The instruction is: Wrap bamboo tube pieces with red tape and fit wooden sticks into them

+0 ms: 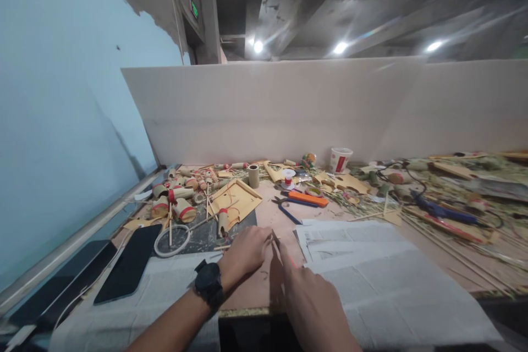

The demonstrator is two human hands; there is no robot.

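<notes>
My left hand [251,246], with a black watch [208,283] on its wrist, is closed in a pinch above the table's front. Whatever lies between its fingertips is too small to name. My right hand [311,291] is wrapped round a knife, its index finger stretched along the top. The dark blade [276,238] meets the left fingertips, and a bit of orange-red handle shows under the right hand. Just beyond lie blue-handled pliers [287,212] and an orange box cutter [307,198].
Newspaper sheets [383,280] cover the front right. A phone [128,264] and a white ring [172,240] lie left. Bamboo tube pieces [184,210] with red bands crowd the back left. A paper cup [341,160] stands before the white partition [268,110]. A blue glue gun [445,212] lies right.
</notes>
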